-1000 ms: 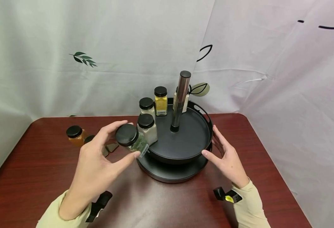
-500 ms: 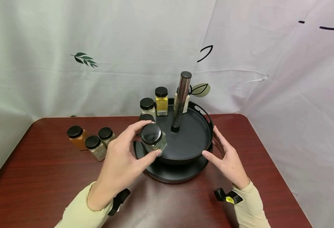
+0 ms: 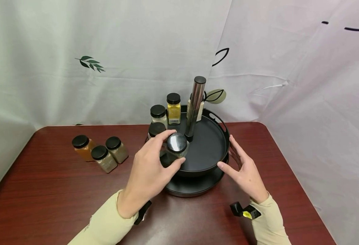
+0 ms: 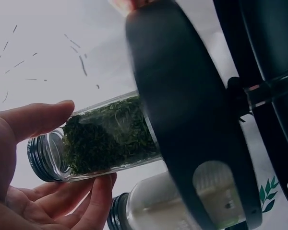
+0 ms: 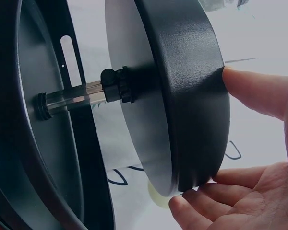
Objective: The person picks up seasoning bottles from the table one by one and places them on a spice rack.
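Note:
My left hand (image 3: pixel 149 166) holds a square spice jar (image 4: pixel 110 134) of dried green herbs between thumb and fingers, near its black lid. The jar is upright at the near left of the upper level of a black two-tier turntable tray (image 3: pixel 205 149). In the left wrist view the tray wall hides its base, so I cannot tell whether it touches the floor of the tray. My right hand (image 3: pixel 244 173) touches the tray's right outer wall, thumb in front and fingers further back, as the right wrist view also shows.
Along the tray's left and back stand a yellow jar (image 3: pixel 174 114) and several pale ones, one behind the central pole (image 3: pixel 194 109). An orange jar (image 3: pixel 82 149) and two greyish-green jars (image 3: pixel 104 161) sit on the table's left. A white curtain (image 3: pixel 136 68) hangs behind.
My left hand has carried the herb jar rightward from outside the tray's left edge to over the upper level, turning it upright. My right hand stays at the rim.

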The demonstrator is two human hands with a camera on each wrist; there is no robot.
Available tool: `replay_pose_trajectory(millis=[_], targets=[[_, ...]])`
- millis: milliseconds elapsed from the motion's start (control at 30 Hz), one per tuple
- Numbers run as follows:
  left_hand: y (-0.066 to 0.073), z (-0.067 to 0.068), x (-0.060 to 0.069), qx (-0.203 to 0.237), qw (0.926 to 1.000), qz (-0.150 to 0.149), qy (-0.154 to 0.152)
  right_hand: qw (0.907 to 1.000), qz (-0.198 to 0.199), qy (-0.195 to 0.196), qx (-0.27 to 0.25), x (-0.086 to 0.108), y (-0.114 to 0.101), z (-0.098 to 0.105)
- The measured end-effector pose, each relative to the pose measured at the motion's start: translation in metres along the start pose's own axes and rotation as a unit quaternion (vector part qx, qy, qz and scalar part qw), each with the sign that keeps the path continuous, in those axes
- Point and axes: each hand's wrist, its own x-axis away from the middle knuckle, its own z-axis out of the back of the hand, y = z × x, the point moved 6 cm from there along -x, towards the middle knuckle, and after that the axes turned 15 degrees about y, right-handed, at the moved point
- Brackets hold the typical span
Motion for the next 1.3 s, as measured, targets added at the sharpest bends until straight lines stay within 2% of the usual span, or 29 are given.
replay_pose_trajectory(millis=[267, 500, 1300], targets=[[0.0, -0.012, 0.006, -0.028, 0.9993, -0.009, -0.024, 1.0, -0.003, -0.001, 0.002, 0.001, 0.0, 0.0], [-0.004, -0.019, 0.01, -0.041, 0.9985, -0.001, -0.035, 1.0, -0.003, -0.001, 0.003, 0.001, 0.0, 0.001], [-0.007, -0.021, 0.015, -0.054, 0.9975, 0.007, -0.046, 0.9999, 0.004, -0.002, 0.011, 0.001, 0.0, 0.001]])
